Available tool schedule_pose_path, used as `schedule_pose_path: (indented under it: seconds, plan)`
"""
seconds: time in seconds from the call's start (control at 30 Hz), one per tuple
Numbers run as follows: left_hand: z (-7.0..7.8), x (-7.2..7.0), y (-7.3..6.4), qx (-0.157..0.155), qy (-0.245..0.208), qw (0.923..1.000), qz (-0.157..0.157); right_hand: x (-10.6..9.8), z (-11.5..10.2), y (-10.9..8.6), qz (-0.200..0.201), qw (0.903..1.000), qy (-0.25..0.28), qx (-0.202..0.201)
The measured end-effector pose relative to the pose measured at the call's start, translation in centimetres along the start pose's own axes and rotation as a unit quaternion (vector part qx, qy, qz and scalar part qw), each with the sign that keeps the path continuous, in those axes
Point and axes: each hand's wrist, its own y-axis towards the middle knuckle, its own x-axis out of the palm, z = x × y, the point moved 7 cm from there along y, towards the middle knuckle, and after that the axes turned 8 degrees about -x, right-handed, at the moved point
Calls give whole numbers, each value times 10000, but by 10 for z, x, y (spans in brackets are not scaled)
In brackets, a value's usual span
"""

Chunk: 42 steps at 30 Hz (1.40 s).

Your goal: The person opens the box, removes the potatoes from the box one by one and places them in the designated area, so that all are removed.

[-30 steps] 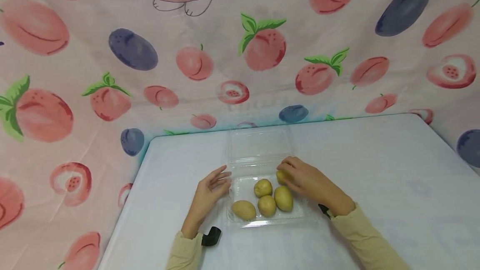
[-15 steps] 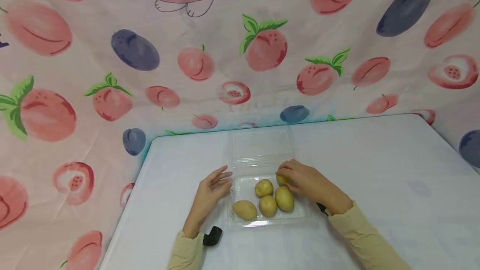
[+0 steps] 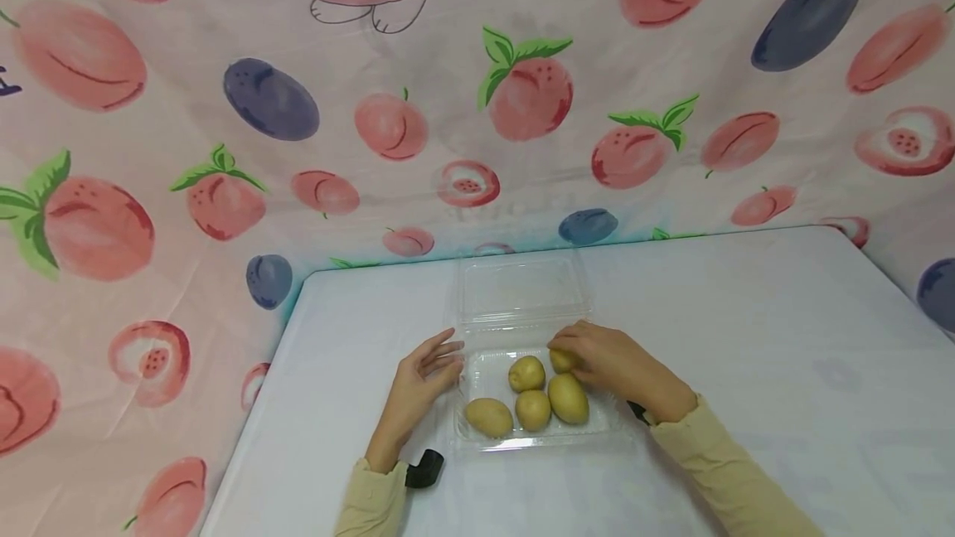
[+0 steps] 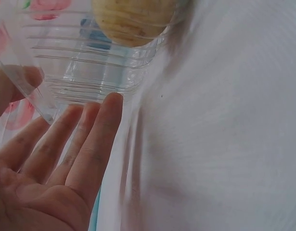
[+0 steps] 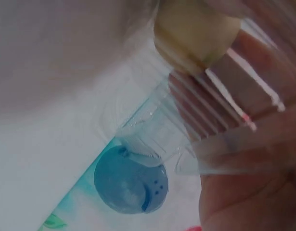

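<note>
A clear plastic clamshell box (image 3: 477, 443) lies open on the white table, its lid (image 3: 522, 288) folded back toward the wall. Several yellow potatoes sit in the tray, one alone at the front left (image 3: 488, 418) and others grouped toward the right. In the back right corner my right hand (image 3: 619, 363) grips a potato (image 3: 564, 360), partly hidden by the fingers. Through the clear wall, the right wrist view shows that potato (image 5: 196, 36) and the hand. At the box's left side is my left hand (image 3: 419, 379), fingers (image 4: 95, 144) nearly straight beside the wall, thumb at the rim.
The white table (image 3: 746, 338) extends to both sides of the box. Behind it hangs a pink cloth (image 3: 418, 48) printed with fruit. Dark wrist-worn devices show by both sleeves, the left one (image 3: 425, 469) most plainly.
My right hand has lowered slightly with the potato into the back right corner. The potato in front of it has shifted a little forward. My left hand stays at the box's side.
</note>
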Motion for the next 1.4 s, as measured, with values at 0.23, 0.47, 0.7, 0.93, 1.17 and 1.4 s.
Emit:
schedule_pose_path:
  seconds: [0.23,0.47,0.7,0.93,1.17,1.4]
  plan:
    - [1,0,0,63,36,10000,-50,3,0,1,-6,9999,-115,44]
    - [1,0,0,37,14,10000,-59,2,-1,2,19,9996,-273,-57]
    - [2,0,0,36,6,10000,-48,-4,-1,0,193,9987,-414,-212]
    - [2,0,0,2,23,10000,0,-17,-1,-6,460,9974,-456,-328]
    - [3,0,-1,29,18,10000,-12,-29,2,-14,790,9954,-430,-334]
    - [2,1,0,52,31,10000,-12,-39,3,-16,1021,9931,-423,-404]
